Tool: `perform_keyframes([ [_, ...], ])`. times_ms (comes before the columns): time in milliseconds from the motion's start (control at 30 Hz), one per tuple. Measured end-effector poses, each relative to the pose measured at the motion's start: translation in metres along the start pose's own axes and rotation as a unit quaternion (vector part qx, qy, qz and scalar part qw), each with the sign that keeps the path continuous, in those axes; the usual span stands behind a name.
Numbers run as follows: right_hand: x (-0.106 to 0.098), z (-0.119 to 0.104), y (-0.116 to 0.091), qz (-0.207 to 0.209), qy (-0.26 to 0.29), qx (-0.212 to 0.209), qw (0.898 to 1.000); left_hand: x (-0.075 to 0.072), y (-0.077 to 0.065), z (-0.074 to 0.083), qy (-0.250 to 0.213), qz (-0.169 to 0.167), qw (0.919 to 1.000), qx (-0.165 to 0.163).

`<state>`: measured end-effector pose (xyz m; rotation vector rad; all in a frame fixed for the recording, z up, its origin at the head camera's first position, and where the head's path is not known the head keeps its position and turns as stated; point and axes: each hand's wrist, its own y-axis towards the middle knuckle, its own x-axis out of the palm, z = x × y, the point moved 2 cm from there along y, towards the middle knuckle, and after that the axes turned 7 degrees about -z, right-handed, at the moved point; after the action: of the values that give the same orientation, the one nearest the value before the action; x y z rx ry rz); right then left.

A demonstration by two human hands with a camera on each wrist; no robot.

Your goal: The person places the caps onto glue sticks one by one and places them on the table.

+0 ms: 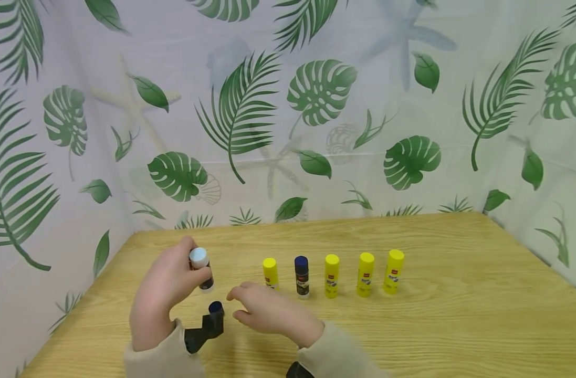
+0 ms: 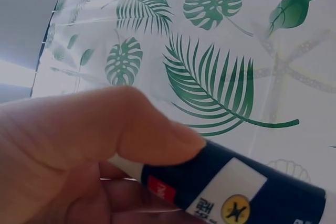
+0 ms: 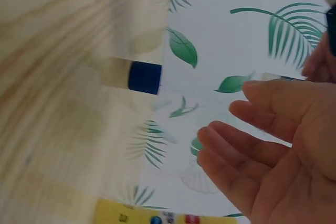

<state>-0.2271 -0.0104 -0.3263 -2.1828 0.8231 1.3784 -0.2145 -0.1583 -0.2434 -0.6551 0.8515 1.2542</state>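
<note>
My left hand grips an uncapped dark blue glue stick, thumb and fingers around its upper part. Its white top points up in the head view. In the left wrist view the thumb presses along the glue stick, whose label shows a red patch and a yellow circle. A dark blue cap stands on the wooden table, between the two hands; the right wrist view shows this cap too. Right of it, my right hand hovers with loosely bent fingers, holding nothing.
Several glue sticks stand upright in a row: a yellow glue stick behind my right hand, a dark blue glue stick, then yellow glue sticks further right. A white leaf-print curtain encloses the table's back and sides.
</note>
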Motion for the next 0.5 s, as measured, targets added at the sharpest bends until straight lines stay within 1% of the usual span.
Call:
perform_keyframes([
  [100, 0.008, -0.001, 0.009, 0.002, -0.013, -0.017, 1.000, 0.000, -0.004, 0.001, 0.001, -0.002, 1.0000, 0.007],
  [267, 0.017, -0.001, 0.022, 0.009, -0.037, -0.029, 0.999, 0.002, -0.006, 0.003, -0.006, -0.007, 0.9999, 0.014],
  [333, 0.021, 0.000, 0.027, 0.006, -0.042, -0.032, 0.999, 0.004, -0.006, 0.002, -0.008, -0.006, 0.9998, 0.017],
  [400, 0.025, 0.001, 0.033, -0.001, -0.041, -0.036, 0.999, 0.005, -0.007, 0.002, -0.009, -0.005, 0.9997, 0.021],
  [500, 0.031, 0.003, 0.040, -0.015, -0.022, -0.042, 0.999, 0.007, -0.009, 0.001, -0.010, -0.003, 0.9995, 0.028],
])
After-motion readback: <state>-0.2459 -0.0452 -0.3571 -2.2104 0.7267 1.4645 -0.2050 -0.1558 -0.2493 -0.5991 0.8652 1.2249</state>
